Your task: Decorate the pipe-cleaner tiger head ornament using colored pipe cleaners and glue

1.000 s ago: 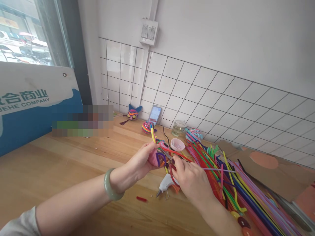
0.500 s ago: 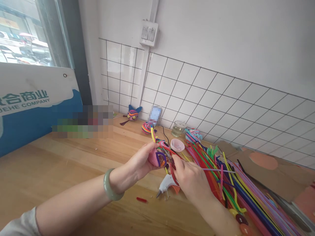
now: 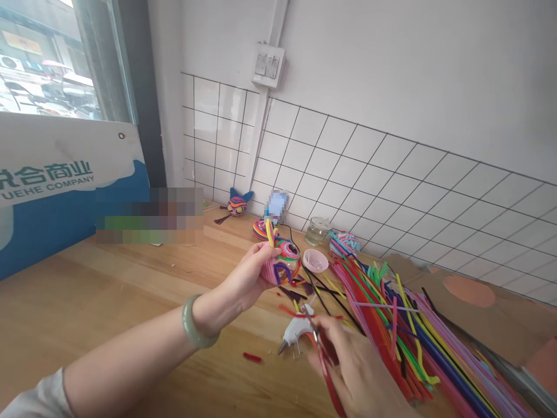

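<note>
My left hand [image 3: 255, 264] is closed around a colourful pipe-cleaner ornament [image 3: 285, 270], with pink, purple, green and orange strands and a yellow stem standing up from it. Lower and to the right, my right hand [image 3: 348, 363] grips red-handled pliers [image 3: 321, 348], their metal jaws pointing up and away. A red pipe cleaner [image 3: 328, 316], partly blurred, also lies at the fingers of this hand. Just behind the pliers, a white glue gun [image 3: 296, 330] rests on the table. A short red pipe-cleaner scrap [image 3: 252, 357] lies left of the glue gun.
Many coloured pipe cleaners [image 3: 418, 342] spread across the right side of the wooden table [image 3: 174, 371]. A pink bowl [image 3: 315, 261], a glass jar [image 3: 317, 230] and a finished-looking eared ornament [image 3: 239, 203] stand toward the wall. Cardboard [image 3: 461, 313] lies at far right.
My right hand has drawn the pliers away from the ornament, down toward me, with the red pipe cleaner. My left hand still holds the ornament in nearly the same place.
</note>
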Demonstrator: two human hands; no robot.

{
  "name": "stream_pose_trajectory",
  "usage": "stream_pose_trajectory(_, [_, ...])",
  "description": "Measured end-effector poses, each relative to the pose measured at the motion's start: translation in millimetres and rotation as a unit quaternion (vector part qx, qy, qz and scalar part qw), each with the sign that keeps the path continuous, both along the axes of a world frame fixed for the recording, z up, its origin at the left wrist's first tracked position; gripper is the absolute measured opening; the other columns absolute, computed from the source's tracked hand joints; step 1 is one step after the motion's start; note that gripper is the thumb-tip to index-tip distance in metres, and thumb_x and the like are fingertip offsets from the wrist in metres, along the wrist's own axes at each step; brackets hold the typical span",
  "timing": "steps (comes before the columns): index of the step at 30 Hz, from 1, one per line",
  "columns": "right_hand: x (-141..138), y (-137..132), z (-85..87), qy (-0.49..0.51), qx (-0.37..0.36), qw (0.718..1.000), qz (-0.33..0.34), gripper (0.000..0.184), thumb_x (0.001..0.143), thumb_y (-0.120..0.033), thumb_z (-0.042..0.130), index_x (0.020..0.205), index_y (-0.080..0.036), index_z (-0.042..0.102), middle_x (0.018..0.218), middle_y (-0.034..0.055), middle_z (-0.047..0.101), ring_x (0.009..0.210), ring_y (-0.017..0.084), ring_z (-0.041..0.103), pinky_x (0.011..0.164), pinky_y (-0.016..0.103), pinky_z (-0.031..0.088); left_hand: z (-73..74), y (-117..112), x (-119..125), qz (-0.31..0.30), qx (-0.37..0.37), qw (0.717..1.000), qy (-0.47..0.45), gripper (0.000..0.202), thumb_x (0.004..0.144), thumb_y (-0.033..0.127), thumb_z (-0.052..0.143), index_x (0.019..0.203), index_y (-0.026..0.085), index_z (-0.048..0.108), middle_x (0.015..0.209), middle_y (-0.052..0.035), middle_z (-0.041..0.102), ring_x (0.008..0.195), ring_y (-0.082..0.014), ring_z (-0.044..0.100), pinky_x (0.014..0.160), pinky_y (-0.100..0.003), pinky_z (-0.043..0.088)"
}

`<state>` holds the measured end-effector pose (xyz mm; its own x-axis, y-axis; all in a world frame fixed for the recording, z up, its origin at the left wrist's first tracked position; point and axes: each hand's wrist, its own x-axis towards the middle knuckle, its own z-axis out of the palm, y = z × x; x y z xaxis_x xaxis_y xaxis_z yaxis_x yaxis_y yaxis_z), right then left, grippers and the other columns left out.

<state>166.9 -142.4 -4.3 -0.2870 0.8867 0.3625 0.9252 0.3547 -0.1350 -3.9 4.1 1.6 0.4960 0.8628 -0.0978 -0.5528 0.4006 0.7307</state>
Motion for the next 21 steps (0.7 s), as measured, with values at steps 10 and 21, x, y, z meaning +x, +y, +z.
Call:
stream_pose_trajectory(10, [54.1,-35.0,-63.5,-0.165,-0.041,0.985,0.000,0.045,0.062,-0.007,0.061,0.106,-0.017,0.064,0.093,0.0081,0.076,0.073,0.025,0.073,0.064,0.034,0.059,10.4,-4.7,0.0,-0.037,0.061,0.997,0.011,0.030,0.080,0.029,0.066,0.105,0.018,0.054,0.096,-0.0038,0.063,0.075,-0.0126,0.062,0.059,-0.023,0.052])
stream_pose_trajectory(21, [9.2,-16.8,6.5,0.076,0.131,0.988,-0.001,0.011,0.092,-0.020,0.051,0.083,-0.023,0.058,0.075,0.0003,0.067,0.070,0.015,0.066,0.066,0.025,0.053,0.3,-18.8,4.6,-0.095,0.168,0.977,0.091,0.044,0.078,0.039,0.067,0.112,0.017,0.049,0.096,-0.0047,0.061,0.074,-0.0146,0.059,0.059,-0.025,0.045])
